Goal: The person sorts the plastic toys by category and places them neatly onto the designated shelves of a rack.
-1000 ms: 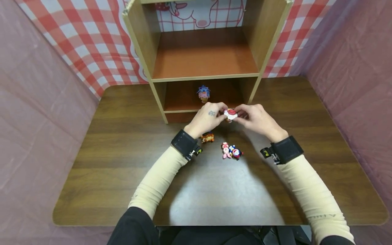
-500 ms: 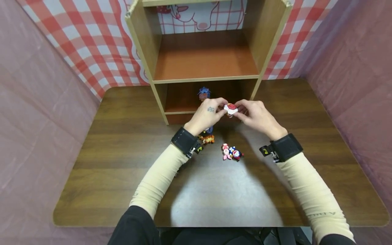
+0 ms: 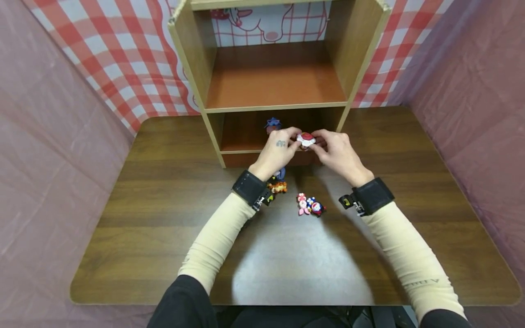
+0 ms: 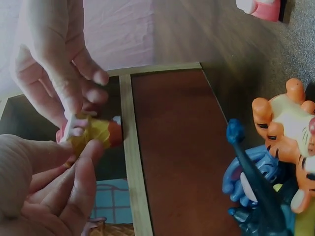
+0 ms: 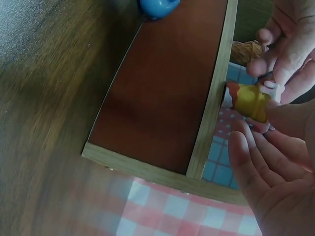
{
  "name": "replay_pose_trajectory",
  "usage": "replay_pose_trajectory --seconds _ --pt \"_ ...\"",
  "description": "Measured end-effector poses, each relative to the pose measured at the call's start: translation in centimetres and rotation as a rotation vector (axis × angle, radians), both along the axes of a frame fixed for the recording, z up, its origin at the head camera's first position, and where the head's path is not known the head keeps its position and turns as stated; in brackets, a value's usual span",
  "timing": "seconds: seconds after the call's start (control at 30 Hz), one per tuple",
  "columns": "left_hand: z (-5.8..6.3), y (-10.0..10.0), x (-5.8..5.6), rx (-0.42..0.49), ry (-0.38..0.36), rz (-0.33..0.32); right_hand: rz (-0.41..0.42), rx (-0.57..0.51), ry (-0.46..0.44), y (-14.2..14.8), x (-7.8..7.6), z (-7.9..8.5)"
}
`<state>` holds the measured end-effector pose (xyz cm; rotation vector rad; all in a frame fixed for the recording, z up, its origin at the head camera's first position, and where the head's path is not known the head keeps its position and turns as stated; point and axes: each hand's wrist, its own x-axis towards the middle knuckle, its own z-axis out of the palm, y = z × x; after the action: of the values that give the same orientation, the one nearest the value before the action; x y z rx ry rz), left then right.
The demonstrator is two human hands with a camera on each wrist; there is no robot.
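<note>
Pinching, with curled thumb and fingers of left hand (image 3: 275,150) on one side and right hand (image 3: 339,155) on other, small glossy toy figurine (image 3: 306,138). Showing white wavy-edged top with red centre in head view; in wrist views, yellow middle, orange-red lower part, whitish end, some pink near top. Held sideways-on in wrist views, partly covered by fingertips. Located at lower opening of light-wood-edged cabinet with reddish-brown boards (image 3: 275,108), near front shelf edge; can't tell if touching. Note blue-topped pink toy figurine (image 3: 272,125) inside, partly behind left hand. Also note orange striped toy tiger (image 4: 289,128) and pink toy figurine (image 3: 302,206), both on brown wood-grain table (image 3: 164,218).
</note>
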<state>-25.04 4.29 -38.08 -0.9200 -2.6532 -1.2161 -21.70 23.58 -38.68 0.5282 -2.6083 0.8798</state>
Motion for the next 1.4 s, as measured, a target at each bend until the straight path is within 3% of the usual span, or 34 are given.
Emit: replay_pose_trajectory --seconds 0.27,0.63,0.87,1.4 --pt "-0.6 0.4 -0.2 0.0 0.083 0.066 -0.044 -0.039 0.032 -0.7 -0.6 -0.5" --pt "-1.4 0.9 -0.5 0.01 0.062 0.102 -0.077 -0.099 -0.02 -1.1 -1.2 -1.2" --pt "-1.6 1.3 -0.8 -0.011 0.086 0.119 -0.078 -0.138 -0.062 -1.0 -1.8 -1.3" --pt "-1.8 1.8 -1.1 0.009 0.065 0.087 -0.106 -0.183 -0.12 -1.3 -2.0 -1.3"
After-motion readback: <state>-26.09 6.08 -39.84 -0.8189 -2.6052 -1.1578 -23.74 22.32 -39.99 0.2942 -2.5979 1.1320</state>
